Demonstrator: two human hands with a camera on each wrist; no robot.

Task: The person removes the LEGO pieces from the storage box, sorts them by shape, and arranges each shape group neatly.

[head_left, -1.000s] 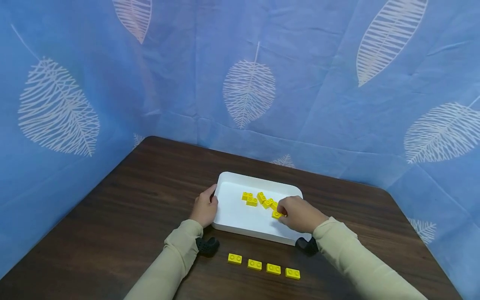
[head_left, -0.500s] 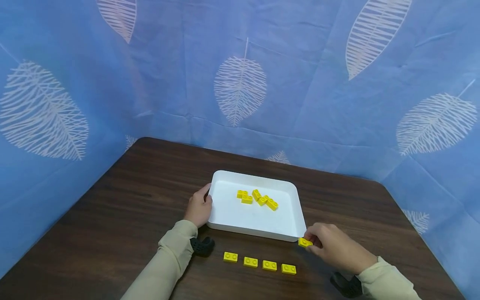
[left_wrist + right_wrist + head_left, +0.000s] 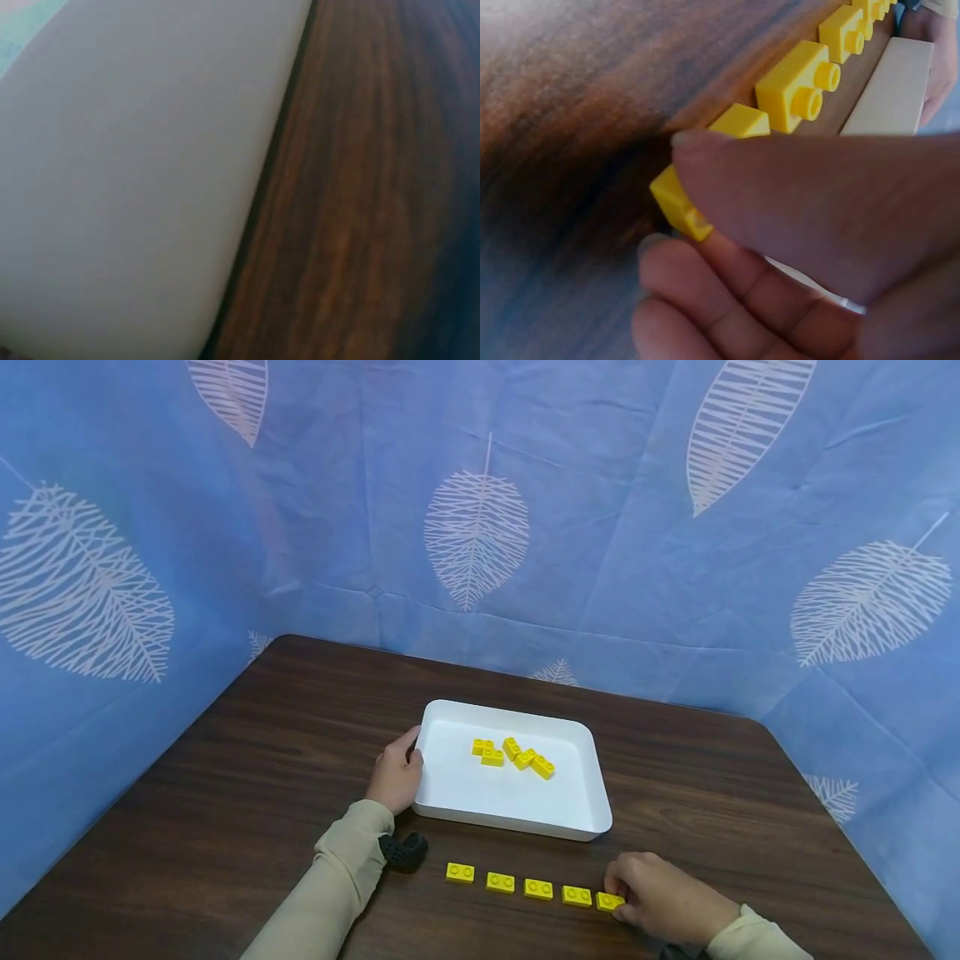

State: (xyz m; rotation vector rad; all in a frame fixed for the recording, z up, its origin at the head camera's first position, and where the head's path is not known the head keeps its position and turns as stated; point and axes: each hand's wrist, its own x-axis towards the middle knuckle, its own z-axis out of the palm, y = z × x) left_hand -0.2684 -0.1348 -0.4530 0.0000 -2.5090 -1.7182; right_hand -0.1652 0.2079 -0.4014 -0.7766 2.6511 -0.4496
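Head view | my right hand (image 3: pixel 667 897) pinches a yellow brick (image 3: pixel 608 902), nearer me than the white tray (image 3: pixel 495 797); my left hand (image 3: pixel 395 778) grips the tray's left side | risk: releasing crookedly, I could knock the neighbouring brick (image 3: pixel 577 896) askew.

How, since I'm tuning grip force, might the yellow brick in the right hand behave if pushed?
The yellow brick is probably stiff: its edges look straight in the pinch of the right hand. It seems light, being small beside that hand. Flat faces make rolling unlikely.
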